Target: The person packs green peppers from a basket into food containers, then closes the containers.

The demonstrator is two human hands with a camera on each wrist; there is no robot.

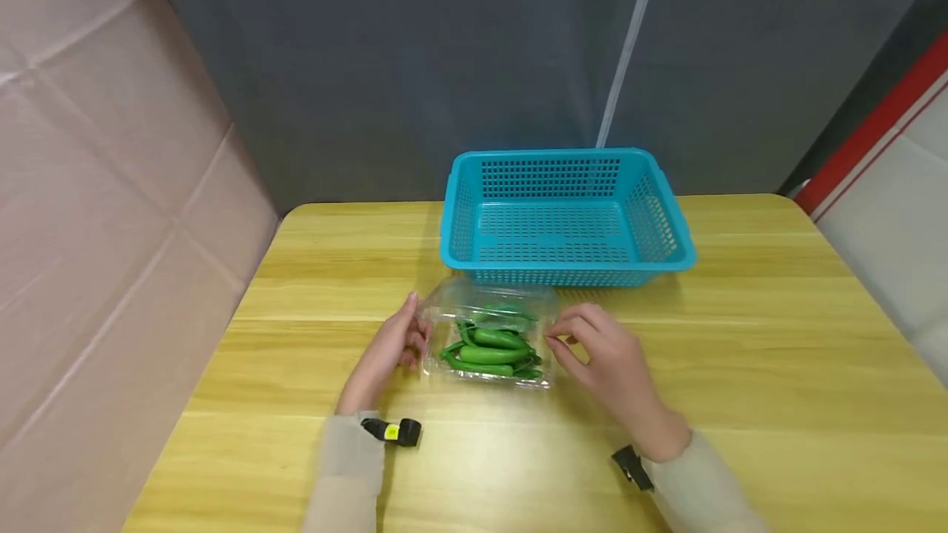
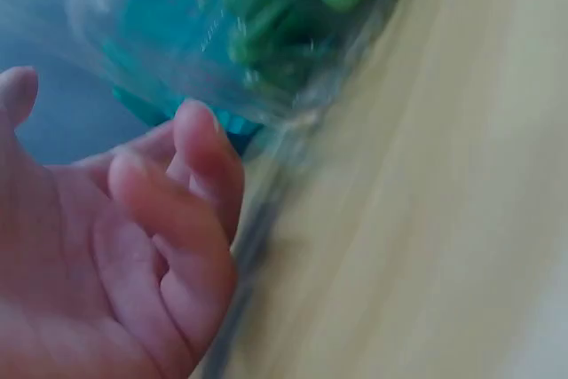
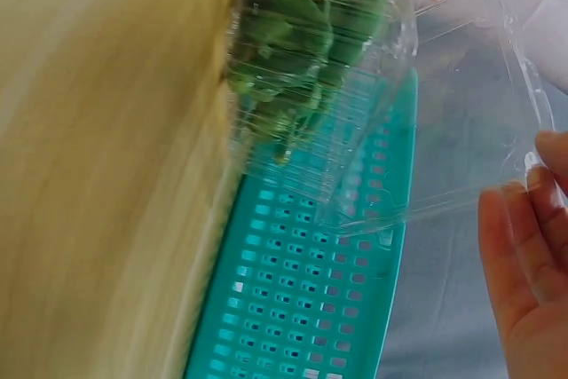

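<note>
A clear plastic clamshell box (image 1: pixel 437 356) holds several green peppers (image 1: pixel 492 354) on the table. Its lid (image 1: pixel 481 294) stands partly raised on the far side. My right hand (image 1: pixel 603 352) pinches the lid's edge at the right; the right wrist view shows thumb and fingertips (image 3: pixel 524 193) meeting at a lid corner. On the box's left side is my left hand (image 1: pixel 391 344), its fingers (image 2: pixel 200 219) loosely bent close to the clear plastic. Whether those fingertips touch the box is unclear in the blurred left wrist view.
Directly behind the box stands a blue plastic basket (image 1: pixel 563 276) with perforated walls, near the table's back edge. A dark grey partition (image 1: pixel 370 72) rises behind the wooden table (image 1: pixel 741 352). Pale panels flank both sides.
</note>
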